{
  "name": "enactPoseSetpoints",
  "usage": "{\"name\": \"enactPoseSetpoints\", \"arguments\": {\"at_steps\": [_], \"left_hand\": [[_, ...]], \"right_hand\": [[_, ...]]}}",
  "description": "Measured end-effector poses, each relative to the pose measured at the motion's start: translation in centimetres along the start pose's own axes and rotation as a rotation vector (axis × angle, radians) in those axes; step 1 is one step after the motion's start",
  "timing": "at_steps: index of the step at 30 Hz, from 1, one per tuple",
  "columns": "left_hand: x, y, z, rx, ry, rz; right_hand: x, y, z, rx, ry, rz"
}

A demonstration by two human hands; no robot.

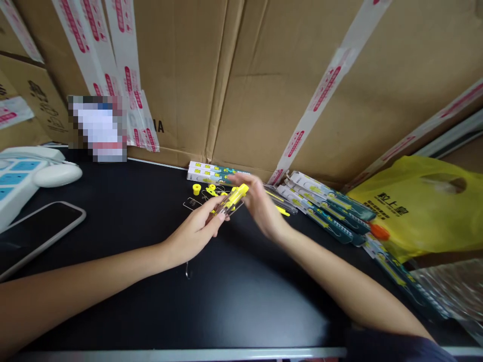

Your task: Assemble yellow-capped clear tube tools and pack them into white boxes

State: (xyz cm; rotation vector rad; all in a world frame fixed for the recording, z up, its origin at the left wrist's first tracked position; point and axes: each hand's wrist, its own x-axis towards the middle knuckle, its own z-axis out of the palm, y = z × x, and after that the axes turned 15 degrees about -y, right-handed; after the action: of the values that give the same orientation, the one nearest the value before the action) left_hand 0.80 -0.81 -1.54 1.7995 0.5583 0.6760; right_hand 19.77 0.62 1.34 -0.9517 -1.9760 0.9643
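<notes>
Our left grip, the left hand, is closed around a clear tube with a yellow end, thumb on the near side. We hold the tube tilted, its yellow end up and to the right, above the middle of the black tabletop. Our right hand is open and grips nothing, its palm facing the yellow end and its fingers angled toward the far left; we cannot tell whether palm and tube touch.

Just beyond the left hand we see a yellow flanged plug, small yellow pieces and thin bent wire. A small metal hook lies nearer to us, below the left wrist. Behind the right hand are clear packets and a yellow stick.

Farther back, printed boxes lie against the cardboard, which is crossed by red-and-white tape. On the right, we have a slanting row of more hook-printed boxes, an orange object, a yellow plastic bag and, nearer, crinkled clear plastic. On the left are a phone, a power strip and a rounded white object.
</notes>
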Motion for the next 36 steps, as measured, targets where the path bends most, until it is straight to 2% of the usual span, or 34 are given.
{"name": "enactPoseSetpoints", "arguments": {"at_steps": [1, 3, 5, 7, 9, 10, 12, 14, 16, 19, 20, 23, 25, 27, 30, 36], "left_hand": [[0.0, 0.0, -0.2, 0.009, 0.01, -0.008], [0.2, 0.1, -0.5, 0.032, 0.031, -0.016], [0.3, 0.0, -0.7, 0.051, 0.046, -0.02], [0.4, -0.1, -0.8, 0.048, 0.058, -0.017], [0.4, -0.2, -0.7, 0.043, 0.061, -0.028], [0.4, -0.2, -0.7, 0.046, 0.058, -0.039], [0.4, -0.2, -0.6, 0.071, 0.052, -0.068], [0.3, -0.1, -0.7, 0.11, 0.06, -0.074], [0.4, 0.3, -0.8, 0.155, 0.088, -0.062], [0.5, 1.3, -1.1, 0.19, 0.14, -0.034], [0.5, 1.7, -1.2, 0.187, 0.16, -0.026], [0.6, 3.1, -1.8, 0.189, 0.208, -0.036], [0.6, 3.9, -2.2, 0.259, 0.172, -0.035], [0.5, 4.3, -2.7, 0.365, 0.089, -0.063], [0.0, 4.0, -3.2, 0.483, 0.035, -0.151], [-0.9, 2.4, -3.6, 0.434, 0.052, -0.183]], "right_hand": [[0.2, 0.2, -2.1, -0.114, 0.061, -0.037], [0.2, 0.9, -7.1, -0.499, 0.128, 0.023], [-0.6, 2.0, -12.2, -0.925, 0.172, 0.239], [-1.9, 3.4, -16.5, -1.177, 0.169, 0.551], [-3.1, 4.7, -19.2, -1.245, 0.073, 0.799], [-3.6, 5.2, -20.0, -1.242, 0.008, 0.871], [-4.0, 5.5, -20.7, -1.243, -0.045, 0.915], [-3.7, 4.6, -20.2, -1.272, -0.006, 0.9], [-3.2, 2.5, -18.7, -1.339, 0.066, 0.833], [-2.5, -1.2, -14.3, -1.395, 0.066, 0.506], [-2.4, -2.1, -12.3, -1.346, 0.019, 0.403], [-2.6, -3.4, -6.1, -1.133, -0.293, 0.203], [-2.9, -2.9, -2.7, -1.047, -0.42, 0.137], [-3.1, -2.1, -0.6, -0.97, -0.478, 0.107], [-3.1, -1.0, 0.3, -0.891, -0.46, 0.102], [-3.1, -1.1, -0.3, -0.837, -0.404, 0.079]]}}
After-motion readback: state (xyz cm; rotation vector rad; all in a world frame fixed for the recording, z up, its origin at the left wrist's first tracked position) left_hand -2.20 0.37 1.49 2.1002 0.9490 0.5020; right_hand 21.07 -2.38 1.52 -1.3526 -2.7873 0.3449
